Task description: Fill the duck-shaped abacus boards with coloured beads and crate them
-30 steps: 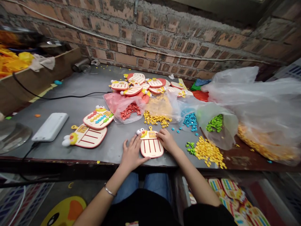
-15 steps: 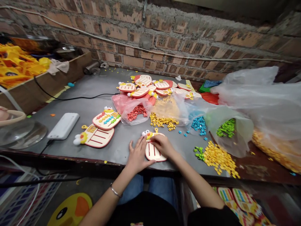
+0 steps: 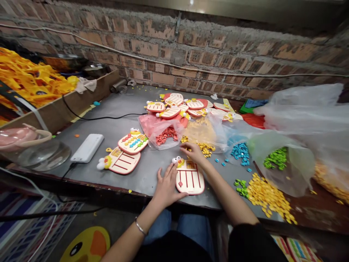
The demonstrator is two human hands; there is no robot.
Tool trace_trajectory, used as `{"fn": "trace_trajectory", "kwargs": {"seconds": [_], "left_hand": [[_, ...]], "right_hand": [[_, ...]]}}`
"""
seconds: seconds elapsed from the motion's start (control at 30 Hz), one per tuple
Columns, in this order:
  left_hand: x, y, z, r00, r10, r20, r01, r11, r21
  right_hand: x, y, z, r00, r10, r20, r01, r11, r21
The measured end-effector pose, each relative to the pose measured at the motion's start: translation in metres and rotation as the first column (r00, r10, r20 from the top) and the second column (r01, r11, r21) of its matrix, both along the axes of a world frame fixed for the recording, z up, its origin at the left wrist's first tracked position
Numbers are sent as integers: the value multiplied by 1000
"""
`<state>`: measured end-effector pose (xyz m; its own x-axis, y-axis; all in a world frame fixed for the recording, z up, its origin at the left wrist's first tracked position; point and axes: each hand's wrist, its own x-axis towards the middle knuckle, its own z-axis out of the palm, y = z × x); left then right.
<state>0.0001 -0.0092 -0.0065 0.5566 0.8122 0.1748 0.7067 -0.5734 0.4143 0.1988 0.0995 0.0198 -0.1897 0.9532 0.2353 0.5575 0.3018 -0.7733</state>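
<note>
A cream board (image 3: 190, 180) with a red rim and a chick head with bulging white eyes lies at the table's front edge. One red bead (image 3: 180, 184) sits at its leftmost slot. My left hand (image 3: 168, 187) rests against the board's left side, fingers spread and thumb along the lower edge. Above the board's top right, my right hand (image 3: 193, 152) hovers with fingers stretched loosely leftward and nothing visible in them. Red beads (image 3: 166, 135) spill from a plastic bag just beyond it. Yellow beads (image 3: 206, 149) lie close behind that hand.
Left of me, a board with coloured beads (image 3: 133, 142) overlaps another board (image 3: 124, 161). Boards (image 3: 170, 112) are piled at the back. Blue beads (image 3: 240, 153), bagged green beads (image 3: 275, 158) and a yellow bead heap (image 3: 268, 196) lie right. A white power bank (image 3: 87, 148) has a cable.
My right hand has left the board's upper part and moved up toward the bead bags. A red bead now shows on the board. My left hand stays at its side; the camera view shifted.
</note>
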Motion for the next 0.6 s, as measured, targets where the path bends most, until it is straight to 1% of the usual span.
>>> {"fn": "trace_trajectory", "kwargs": {"seconds": [0.07,0.13,0.17,0.23,0.3,0.37,0.4,0.47,0.5,0.53,0.6], "left_hand": [[0,-1,-1,1000,4,1,-4,1000,11],[-1,-1,-3,1000,4,0,-4,1000,19],[-1,-1,-3,1000,1,-1,-1,1000,21],[-1,-1,-3,1000,-1,-3,1,1000,16],[-1,0,-1,1000,-2,-6,2,1000,6],[0,0,0,1000,-1,-4,1,1000,-3],[0,0,0,1000,-1,-3,1,1000,-7],[0,1,0,1000,-1,1,1,1000,-10],[0,1,-1,1000,-2,2,2,1000,-10],[-1,1,-2,1000,-3,2,3,1000,-7],[-1,1,-3,1000,-7,2,7,1000,1]], "right_hand": [[-12,35,-1,982,-15,189,-3,996,92],[-24,61,-4,915,-30,403,-22,992,124],[-29,69,-6,873,-40,486,-25,992,126],[-36,78,-9,813,-55,580,-21,992,122],[-37,78,-10,795,-56,603,-21,993,120],[-33,72,-10,832,-58,552,-22,990,138],[-29,67,-9,870,-57,489,-22,988,155],[-19,53,-7,958,-43,284,-11,982,186],[-13,43,-6,986,-34,165,2,982,188],[-7,33,-5,998,-29,59,18,984,178],[6,7,-3,993,-41,-113,56,990,128]]}}
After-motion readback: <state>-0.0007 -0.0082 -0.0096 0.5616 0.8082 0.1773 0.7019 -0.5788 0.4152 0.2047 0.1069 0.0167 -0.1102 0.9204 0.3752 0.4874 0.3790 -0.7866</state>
